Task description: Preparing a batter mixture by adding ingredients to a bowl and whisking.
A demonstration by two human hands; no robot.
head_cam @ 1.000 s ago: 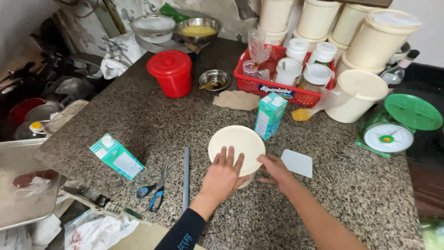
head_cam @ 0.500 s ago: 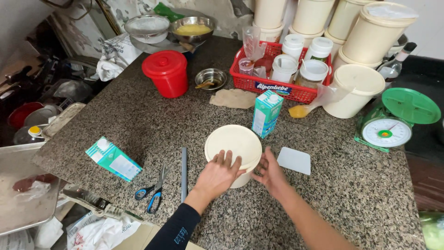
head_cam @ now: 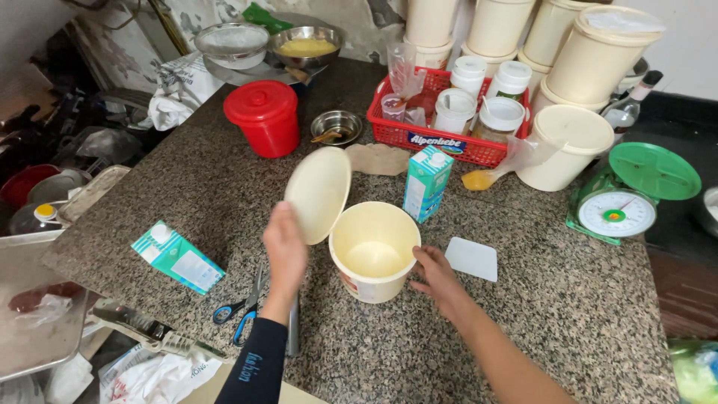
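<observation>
A cream plastic tub (head_cam: 374, 254) stands open on the granite counter (head_cam: 568, 314), with a pale layer at its bottom. My left hand (head_cam: 286, 251) holds its round cream lid (head_cam: 318, 193), tilted up and off to the tub's left. My right hand (head_cam: 436, 273) rests against the tub's right side, steadying it. An upright green-and-white carton (head_cam: 427, 183) stands just behind the tub. A white plastic scraper card (head_cam: 472, 259) lies flat to the right of my right hand.
A second carton (head_cam: 176, 256) lies on its side at left, with blue-handled scissors (head_cam: 238, 314) near it. Behind are a red lidded container (head_cam: 264, 117), a small steel bowl (head_cam: 336, 127), a red basket (head_cam: 449, 142) of jars, cream buckets (head_cam: 572, 146) and a green scale (head_cam: 632, 194).
The lid was closed on the tub with both hands on it. Now my left hand has lifted it off and tilted it left, and my right hand has moved to the tub's side.
</observation>
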